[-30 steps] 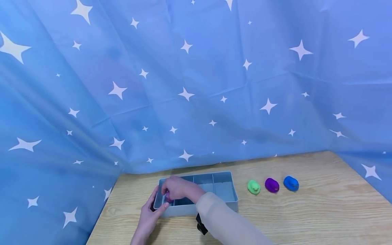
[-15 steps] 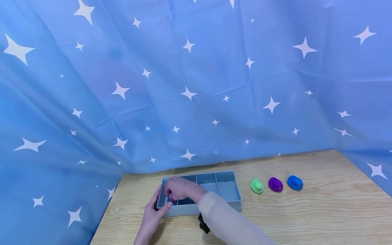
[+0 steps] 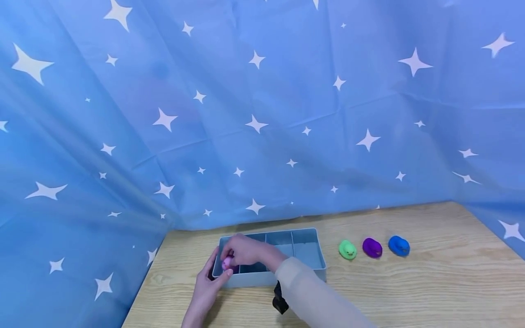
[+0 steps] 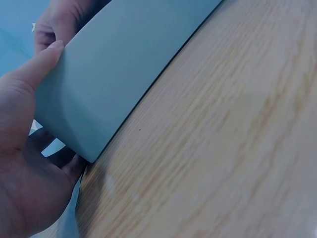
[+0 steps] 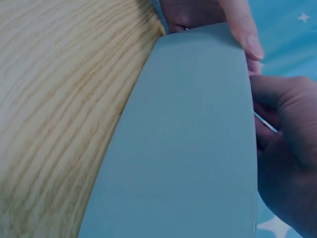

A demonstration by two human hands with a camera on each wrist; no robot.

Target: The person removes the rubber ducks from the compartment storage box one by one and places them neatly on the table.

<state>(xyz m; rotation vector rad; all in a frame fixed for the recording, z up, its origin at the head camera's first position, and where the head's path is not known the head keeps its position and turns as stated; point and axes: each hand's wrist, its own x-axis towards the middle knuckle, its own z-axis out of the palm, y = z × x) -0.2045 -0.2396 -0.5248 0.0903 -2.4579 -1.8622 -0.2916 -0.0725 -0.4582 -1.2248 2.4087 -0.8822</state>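
A long blue-grey divided box stands on the table. My left hand grips its left end, the thumb at the front rim and the fingers round the end wall. My right hand reaches over the leftmost compartment and pinches a small pink toy, apparently a duck. Something purple shows beneath it in the same compartment. In the right wrist view the box wall hides most of the work; the right hand's thumb bends over the rim.
Right of the box, a green toy duck, a purple one and a blue one stand in a row on the wooden table. A blue star-printed cloth hangs behind and at the sides.
The pink toy now shows more fully at my right fingertips, a little higher in the compartment. My left hand keeps its hold on the box. The whole head view has shifted slightly.
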